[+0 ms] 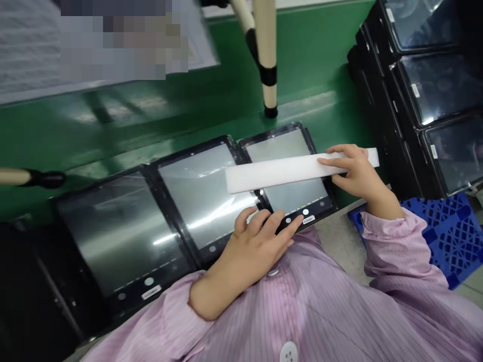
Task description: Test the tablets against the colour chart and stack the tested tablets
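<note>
A long white foam strip (279,172) is in my right hand (356,173), gripped near its right end with the fingers over it and the thumb below. The strip lies slantwise above two flat dark-framed screen panels, the middle panel (199,191) and the right panel (294,193). My left hand (252,244) is at the near edge of these panels, its fingers apart and slightly bent, the index finger stretched towards a small white label (308,220). It holds nothing that I can see. Whether its fingertips touch the panels I cannot tell.
A third panel (124,236) lies to the left on the green bench (309,40). Stacked dark panels (433,95) stand at the right, above a blue plastic pallet (453,236). A cream-coloured post (266,45) rises behind the panels, and another tube end (45,178) juts in left.
</note>
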Tool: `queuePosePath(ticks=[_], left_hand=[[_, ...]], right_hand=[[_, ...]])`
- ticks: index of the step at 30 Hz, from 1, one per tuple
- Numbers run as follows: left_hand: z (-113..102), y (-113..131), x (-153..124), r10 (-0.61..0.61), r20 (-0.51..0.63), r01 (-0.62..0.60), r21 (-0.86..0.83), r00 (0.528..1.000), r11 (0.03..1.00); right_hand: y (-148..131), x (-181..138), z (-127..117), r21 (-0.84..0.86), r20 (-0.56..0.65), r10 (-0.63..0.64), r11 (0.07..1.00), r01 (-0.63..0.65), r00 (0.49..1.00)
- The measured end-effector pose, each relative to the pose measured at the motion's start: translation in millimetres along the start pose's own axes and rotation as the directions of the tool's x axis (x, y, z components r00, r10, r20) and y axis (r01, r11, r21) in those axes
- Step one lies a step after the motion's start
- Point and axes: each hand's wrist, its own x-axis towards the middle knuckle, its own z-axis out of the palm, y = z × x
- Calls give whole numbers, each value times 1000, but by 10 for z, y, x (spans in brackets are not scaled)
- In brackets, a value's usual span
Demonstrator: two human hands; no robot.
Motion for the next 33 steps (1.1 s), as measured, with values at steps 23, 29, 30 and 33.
queuePosePath(ticks=[23,29,30,33], left_hand=[[-199,-165,-779,-276,-10,276,17,961,961],[-125,-5,-891,-379,-17,379,116,925,918],[-111,15,-891,-393,-16,392,126,919,911],[-79,40,-886,-390,-36,391,145,920,909]], right_hand=[[-24,-129,136,-15,-93,-97,995,96,991],[265,-534,185,-94,-578,101,977,-189,810],[321,-573,205,-85,-623,144,965,-249,769],[387,-613,287,-86,-498,318,908,-410,807]])
